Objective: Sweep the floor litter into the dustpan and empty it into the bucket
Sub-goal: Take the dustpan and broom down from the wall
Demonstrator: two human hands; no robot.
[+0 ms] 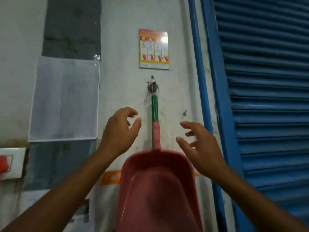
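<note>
A pink dustpan (158, 186) hangs upright against the white wall, its green and pink handle (155, 118) tied by string to a hook (153, 87). My left hand (119, 131) is raised just left of the handle, fingers spread and curled, holding nothing. To the right of the handle, beside the pan's upper rim, my right hand (199, 148) is also open and empty. Neither hand touches the dustpan. No broom, litter or bucket is in view.
A blue roller shutter (267, 97) and its blue frame fill the right side. On the wall are a red and yellow safety poster (154, 48), a clear plastic sheet holder (64, 99), a white switch box (10, 163) and an orange label (111, 177).
</note>
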